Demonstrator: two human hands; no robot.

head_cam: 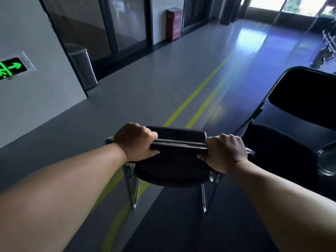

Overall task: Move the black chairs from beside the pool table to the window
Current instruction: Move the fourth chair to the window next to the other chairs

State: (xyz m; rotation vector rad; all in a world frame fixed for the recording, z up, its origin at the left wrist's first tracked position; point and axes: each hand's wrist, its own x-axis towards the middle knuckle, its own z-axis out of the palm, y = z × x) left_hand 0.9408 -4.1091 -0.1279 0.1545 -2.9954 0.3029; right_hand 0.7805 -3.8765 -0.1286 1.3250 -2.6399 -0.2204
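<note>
The black chair (pixel 174 166) sits low in the middle of the view, directly in front of the person, seen from behind and above. Both hands hold the top edge of its backrest. The left hand (pixel 136 140) has its grip closed around the left end of the top rail, fingers curled over the front and thumb tucked against the back. The right hand (pixel 225 151) has its grip closed the same way around the right end. The two hands are well apart, with the chrome rail and black padding showing between them. The chair's thin metal legs reach down toward the floor (pixel 145 88); whether they touch it cannot be told.

A second black chair (pixel 283 153) stands just beside the first on its right, its backrest tilted and its seat close to the right hand.

Two yellow lines (pixel 198 93) run along the grey floor and pass under the held chair. On the left wall a green exit sign (pixel 11 69) glows, and a metal bin (pixel 83 68) stands near the dark glass doors (pixel 81 24). Farther along is a red cabinet (pixel 174 24). The bright window (pixel 263 1) lies far ahead at the upper right, well apart from both chairs.
</note>
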